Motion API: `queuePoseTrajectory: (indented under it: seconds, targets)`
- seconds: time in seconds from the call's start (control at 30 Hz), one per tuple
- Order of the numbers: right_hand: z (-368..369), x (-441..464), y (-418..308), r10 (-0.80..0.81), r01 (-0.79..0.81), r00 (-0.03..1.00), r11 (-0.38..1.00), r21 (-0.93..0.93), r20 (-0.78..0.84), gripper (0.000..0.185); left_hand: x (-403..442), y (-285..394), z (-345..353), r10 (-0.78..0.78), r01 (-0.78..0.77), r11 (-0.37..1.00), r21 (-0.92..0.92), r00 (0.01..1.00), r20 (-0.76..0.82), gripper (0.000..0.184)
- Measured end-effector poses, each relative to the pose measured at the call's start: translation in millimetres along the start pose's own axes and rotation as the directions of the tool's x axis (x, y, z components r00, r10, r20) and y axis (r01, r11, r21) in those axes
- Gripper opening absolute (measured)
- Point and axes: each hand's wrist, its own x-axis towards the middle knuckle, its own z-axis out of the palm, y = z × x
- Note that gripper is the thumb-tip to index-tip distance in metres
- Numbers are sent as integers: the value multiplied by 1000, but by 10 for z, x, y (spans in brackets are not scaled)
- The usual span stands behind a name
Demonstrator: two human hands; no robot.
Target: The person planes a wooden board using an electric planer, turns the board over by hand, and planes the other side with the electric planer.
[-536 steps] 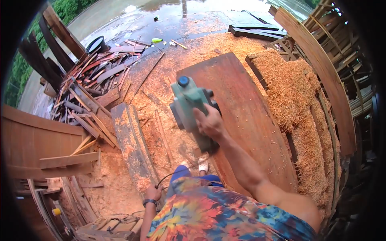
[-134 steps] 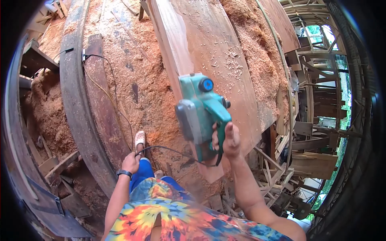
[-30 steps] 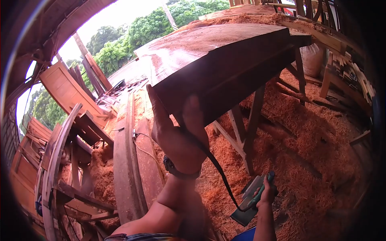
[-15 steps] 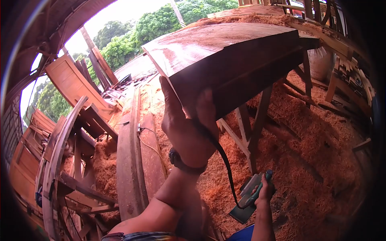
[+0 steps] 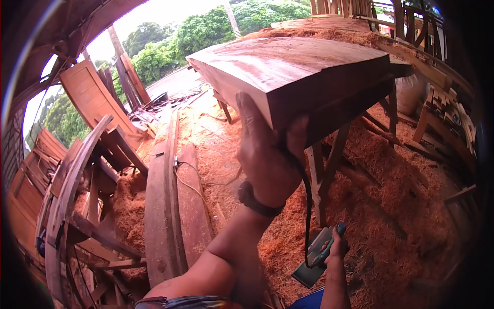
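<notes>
Shows a pale sack [image 5: 409, 95] behind the slab at the right side, with contents impossible to tell. Clasps the near lower corner of the thick wooden slab [image 5: 309, 54] with the left hand [image 5: 270, 149], with digits parted over two adjoining faces; also carries there the black cord [image 5: 309, 206], hanging down to the power planer [image 5: 314, 257]; grips this tool low, below the slab, by its green handle, with the right hand's [image 5: 336, 247] fingers curled around.

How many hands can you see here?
2. The left hand holds the near corner of the slab and the black cord; the right hand, lower down, holds the planer. No others show.
</notes>
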Motion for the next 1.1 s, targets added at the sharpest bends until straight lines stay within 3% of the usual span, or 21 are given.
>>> queuePoseTrajectory:
  seconds: [0.13,0.33,0.6,0.7,0.77,0.87,0.9,0.93,1.03,1.1]
  targets:
    - [-95,111,99,-4,4,1000,1000,-3,-31,36,-16,-5,-48,-55,57,998,-32,997,57,84]
    - [-229,104,75,13,-15,999,999,-35,-50,31,-43,-47,-18,-23,24,998,-51,999,34,83]
    - [-197,-118,7,-63,60,997,997,-56,-45,28,-111,-188,-11,110,-110,982,-152,994,-4,79]
    - [-229,-53,46,-75,73,996,997,-36,-57,28,-88,-230,-101,154,-144,980,-134,986,65,78]
    - [-197,-212,-19,-97,95,993,995,-38,-70,29,-23,-260,-264,145,-108,977,-185,970,197,77]
    - [8,-706,-245,-77,81,989,996,29,-124,34,105,-437,-553,133,-7,958,-287,897,423,76]
    - [-75,-651,-168,29,-20,992,996,82,-119,36,185,-526,-656,97,83,945,-317,854,511,74]
    - [-73,-758,-236,38,-23,988,994,104,-147,36,280,-619,-751,66,169,926,-336,805,589,73]
    - [33,-1086,-404,61,-30,980,986,163,-187,35,625,-846,-1010,-67,230,959,-167,755,653,71]
    - [118,-1390,-648,119,-76,961,982,173,-248,33,917,-1103,-1214,-127,237,971,-37,638,759,59]
